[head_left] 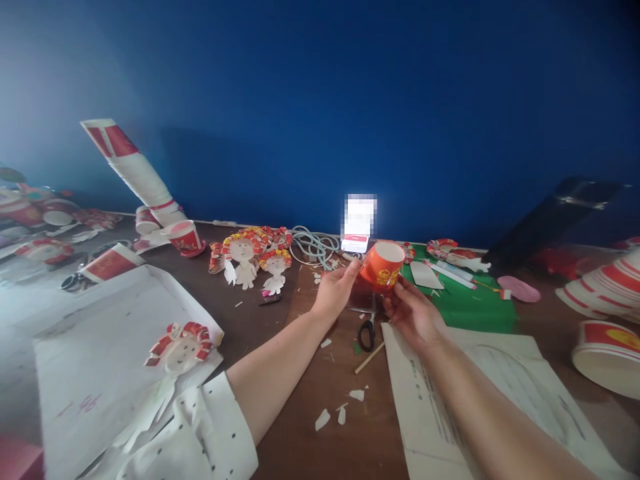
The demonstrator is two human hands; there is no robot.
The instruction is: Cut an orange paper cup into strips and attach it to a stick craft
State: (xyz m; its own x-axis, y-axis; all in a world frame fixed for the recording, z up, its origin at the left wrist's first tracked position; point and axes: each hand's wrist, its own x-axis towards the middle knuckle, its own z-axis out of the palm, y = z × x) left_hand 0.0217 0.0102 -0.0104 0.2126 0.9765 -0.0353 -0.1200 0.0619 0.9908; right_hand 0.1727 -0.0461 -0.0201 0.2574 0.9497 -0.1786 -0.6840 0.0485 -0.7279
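An orange-red paper cup (381, 268) with yellow print is held above the desk, tilted, its pale end turned up and away to the right. My left hand (338, 291) is closed on its left side, with the thumb near the upper edge and the other fingers mostly hidden. My right hand (416, 313) grips the cup's lower right side with its fingertips. Below the cup lie black-handled scissors (367, 335), a thin wooden stick (369, 358) and white paper scraps (323, 419).
Paper-cup dolls (243, 257) and a coiled pale cable (315, 247) lie along the wall. A lit phone (359, 220) stands behind the cup. Green paper (475, 310) holds pens at right. Stacked cups (607, 287) stand far right; a leaning cup tube (137, 173) rises left.
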